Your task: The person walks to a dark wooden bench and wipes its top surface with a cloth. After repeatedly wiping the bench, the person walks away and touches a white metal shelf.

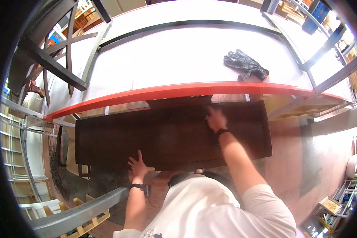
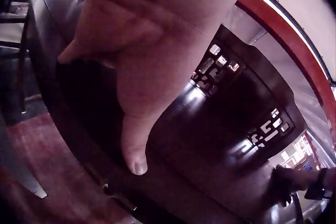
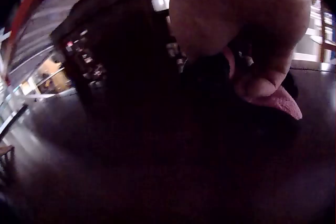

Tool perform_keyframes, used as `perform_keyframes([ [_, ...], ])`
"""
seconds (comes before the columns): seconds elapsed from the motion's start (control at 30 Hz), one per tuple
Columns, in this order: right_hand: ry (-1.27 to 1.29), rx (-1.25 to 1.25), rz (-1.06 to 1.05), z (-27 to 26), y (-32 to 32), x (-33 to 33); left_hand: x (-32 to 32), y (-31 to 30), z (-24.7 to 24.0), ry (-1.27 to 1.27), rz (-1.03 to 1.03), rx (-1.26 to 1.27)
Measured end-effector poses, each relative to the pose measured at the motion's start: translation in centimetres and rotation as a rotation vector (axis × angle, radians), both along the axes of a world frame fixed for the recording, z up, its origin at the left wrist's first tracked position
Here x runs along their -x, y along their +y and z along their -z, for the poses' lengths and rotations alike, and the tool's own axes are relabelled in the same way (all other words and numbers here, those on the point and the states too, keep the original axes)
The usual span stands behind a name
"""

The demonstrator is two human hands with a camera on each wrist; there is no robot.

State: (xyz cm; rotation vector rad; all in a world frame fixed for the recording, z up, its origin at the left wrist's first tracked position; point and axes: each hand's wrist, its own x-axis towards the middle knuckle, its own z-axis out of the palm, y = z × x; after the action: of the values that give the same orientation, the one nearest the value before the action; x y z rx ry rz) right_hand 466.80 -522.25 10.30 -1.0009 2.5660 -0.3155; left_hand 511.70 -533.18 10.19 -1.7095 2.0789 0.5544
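Observation:
A long dark-brown wooden bench (image 1: 166, 139) with a smooth top spans the head view. Its raised back, with fretwork cutouts (image 2: 268, 132), shows in the left wrist view. My left hand (image 1: 139, 167) rests with spread fingers at the bench's front edge, its thumb (image 2: 137, 161) pointing along the top. Toward the back right of the top, my right hand (image 1: 217, 119) is blurred. In the right wrist view its curled fingers grip a thin, bent sheet, pink on one face (image 3: 281, 103) and dark elsewhere, low over the surface; I cannot tell its exact kind.
Beyond the bench runs a red-edged white worktable (image 1: 166, 59), with a black glove (image 1: 246, 65) lying on it. Metal frame posts (image 1: 69, 65) stand at left and right. A grey beam (image 1: 83, 210) and a wooden pallet (image 1: 89, 218) are at the near left.

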Motion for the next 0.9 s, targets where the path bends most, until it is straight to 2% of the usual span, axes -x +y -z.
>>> perform_keyframes([
  [0.03,-0.032,-0.042,0.104,-0.9,1.4,2.7,0.2,0.1,-0.3,-0.018,-0.003,-0.009],
  [0.1,0.024,-0.031,0.239,1.8,5.3,8.5,0.3,0.2,-0.5,-0.029,0.014,0.0],
  [0.2,0.054,-0.158,0.493,1.4,11.5,14.2,-0.1,0.1,0.0,-0.023,0.027,0.02],
  [0.3,0.063,-0.161,0.553,2.8,18.0,17.4,-0.8,0.0,0.9,-0.009,0.064,0.058],
  [0.33,0.097,-0.178,0.512,4.3,19.2,18.4,-0.7,0.1,1.1,-0.009,0.09,0.09],
  [0.37,0.131,-0.194,0.467,5.8,19.6,19.4,-0.4,0.2,0.8,-0.003,0.084,0.09],
  [0.5,0.058,-0.184,0.49,3.0,13.3,16.9,0.3,0.5,-0.5,0.005,0.01,0.047],
  [0.63,0.03,-0.129,0.072,1.0,3.8,10.1,0.8,0.4,-1.6,-0.017,-0.008,0.004],
  [0.7,0.082,-0.092,-0.103,1.9,-0.9,5.0,0.7,0.3,-1.6,-0.034,-0.006,-0.006],
  [0.77,-0.032,-0.134,-0.275,1.7,-4.9,-0.3,0.4,0.1,-1.1,-0.048,-0.013,-0.009],
  [0.83,0.031,-0.17,-0.45,1.0,-7.3,-6.3,0.1,0.0,-0.4,-0.061,0.01,-0.021],
  [0.9,0.063,-0.08,-0.657,3.0,-8.0,-11.4,-0.1,-0.2,-0.4,-0.066,-0.002,-0.011],
])
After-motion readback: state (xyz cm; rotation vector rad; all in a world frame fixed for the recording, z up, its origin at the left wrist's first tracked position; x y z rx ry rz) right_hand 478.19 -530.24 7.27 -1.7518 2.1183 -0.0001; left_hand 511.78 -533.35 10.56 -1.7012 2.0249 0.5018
